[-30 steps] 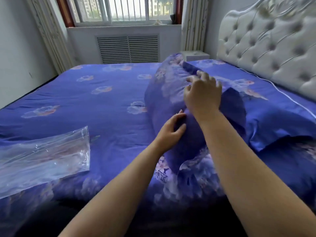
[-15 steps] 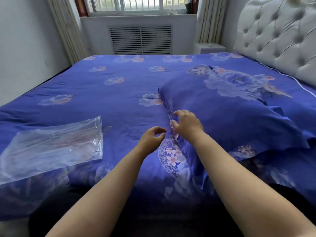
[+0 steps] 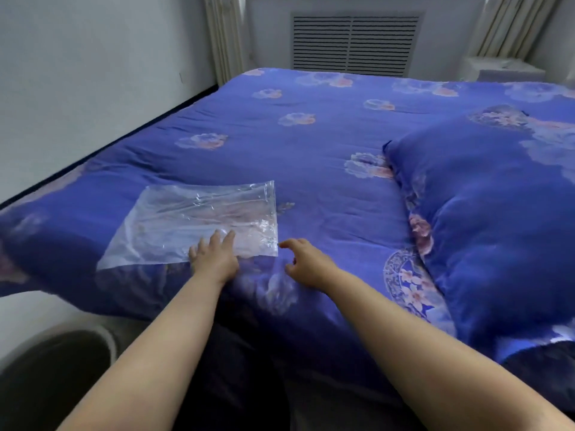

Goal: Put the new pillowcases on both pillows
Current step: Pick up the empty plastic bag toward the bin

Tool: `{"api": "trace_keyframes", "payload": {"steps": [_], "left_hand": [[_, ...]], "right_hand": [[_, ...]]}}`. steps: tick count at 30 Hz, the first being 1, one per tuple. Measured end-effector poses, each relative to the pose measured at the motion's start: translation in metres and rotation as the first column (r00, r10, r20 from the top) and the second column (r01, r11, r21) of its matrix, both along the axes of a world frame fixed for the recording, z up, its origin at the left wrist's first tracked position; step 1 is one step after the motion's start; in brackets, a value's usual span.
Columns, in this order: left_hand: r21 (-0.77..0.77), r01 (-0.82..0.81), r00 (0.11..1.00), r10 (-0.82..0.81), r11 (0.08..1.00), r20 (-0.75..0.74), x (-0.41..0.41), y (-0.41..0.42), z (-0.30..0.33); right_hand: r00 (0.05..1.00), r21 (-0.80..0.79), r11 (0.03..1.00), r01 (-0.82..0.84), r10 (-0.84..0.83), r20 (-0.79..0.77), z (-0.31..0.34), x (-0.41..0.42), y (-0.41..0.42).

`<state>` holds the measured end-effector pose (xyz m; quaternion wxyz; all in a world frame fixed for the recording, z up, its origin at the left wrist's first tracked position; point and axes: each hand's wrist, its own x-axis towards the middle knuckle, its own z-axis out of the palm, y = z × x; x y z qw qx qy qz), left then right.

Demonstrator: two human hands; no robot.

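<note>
The left hand (image 3: 214, 259) rests flat-fingered on the clear plastic bag (image 3: 199, 222) at centre-left, while the right hand (image 3: 306, 264), fingers loosely curled and empty, hovers just beside its corner.

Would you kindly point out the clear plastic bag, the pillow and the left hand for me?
clear plastic bag (image 3: 199, 219): head view, middle of its flat face.
pillow (image 3: 485, 219): head view, centre of its blue top.
left hand (image 3: 214, 259): head view, back of the hand, fingers resting on the bag's near edge.

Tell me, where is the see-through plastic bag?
The plastic bag lies flat on the blue bed cover, left of the pillow. The left hand rests on its near edge.
</note>
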<state>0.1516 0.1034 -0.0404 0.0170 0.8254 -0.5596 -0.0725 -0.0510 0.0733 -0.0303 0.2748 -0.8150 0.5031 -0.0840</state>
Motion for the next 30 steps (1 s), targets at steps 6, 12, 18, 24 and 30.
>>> {"api": "trace_keyframes", "payload": {"steps": [6,12,18,24,30], "left_hand": [[-0.189,0.060,0.870,-0.144,0.980,-0.472,0.021,0.003,-0.003],[-0.264,-0.466,0.343,-0.103,0.845,-0.934,0.046,0.027,0.018],[-0.400,-0.477,0.666,0.025,0.783,-0.745,0.067,0.044,0.023],[-0.408,-0.380,0.868,0.168,0.830,-0.467,0.059,0.045,0.022],[-0.381,-0.343,0.900,0.185,0.858,-0.395,0.065,0.038,0.012]], "right_hand": [[0.870,0.091,0.900,0.427,-0.436,0.228,-0.020,0.014,-0.015],[0.611,0.283,0.808,0.518,-0.580,0.539,-0.019,-0.012,-0.024],[0.700,0.009,0.972,0.234,-0.175,0.693,0.009,-0.001,-0.015],[0.737,-0.094,0.982,0.162,-0.057,0.673,0.024,0.008,0.010],[0.752,-0.037,0.917,0.397,-0.302,0.586,-0.015,-0.029,0.016]]}}
